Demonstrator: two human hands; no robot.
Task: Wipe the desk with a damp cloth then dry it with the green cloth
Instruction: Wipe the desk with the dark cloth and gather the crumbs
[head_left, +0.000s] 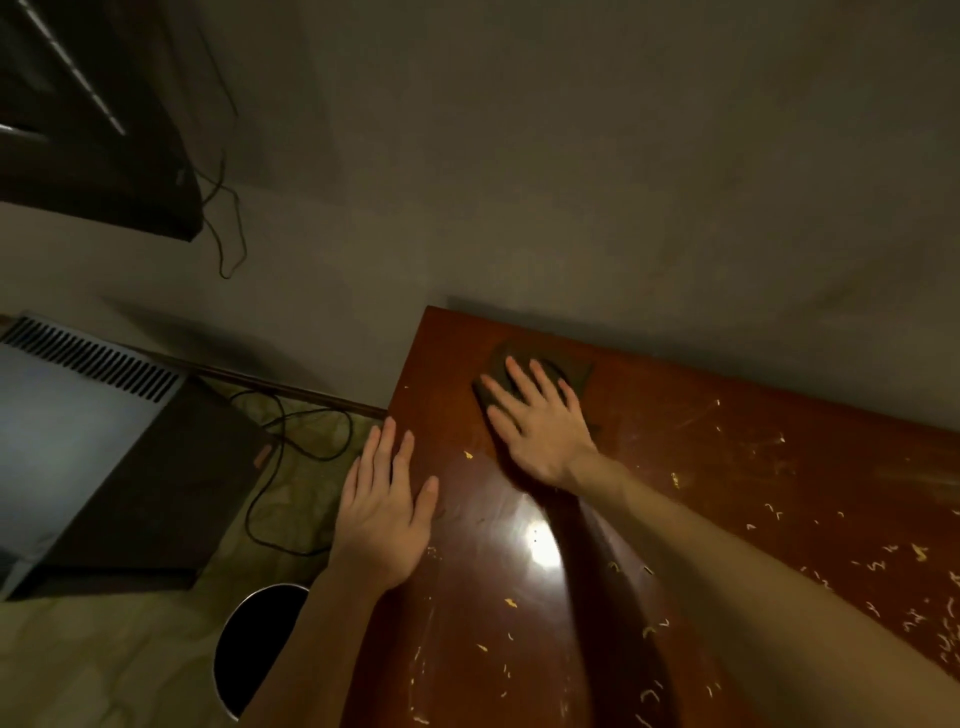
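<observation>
**Figure.** The person's two arms, as we see them from the head camera. The left hand, at about 7 o'clock from the frame's centre, is bare, with four long, slender fingers and a thumb. Nails show at the fingertips. The left forearm, also bare, runs to the lower edge near 7 o'clock. The right hand, near 4 o'clock and close to the centre, is bare too, with faint ridges at the knuckles and wrist. The right forearm broadens toward the 4 o'clock corner, uncovered along all of its visible length. In the dim light we cannot make out finer surface detail.
</observation>
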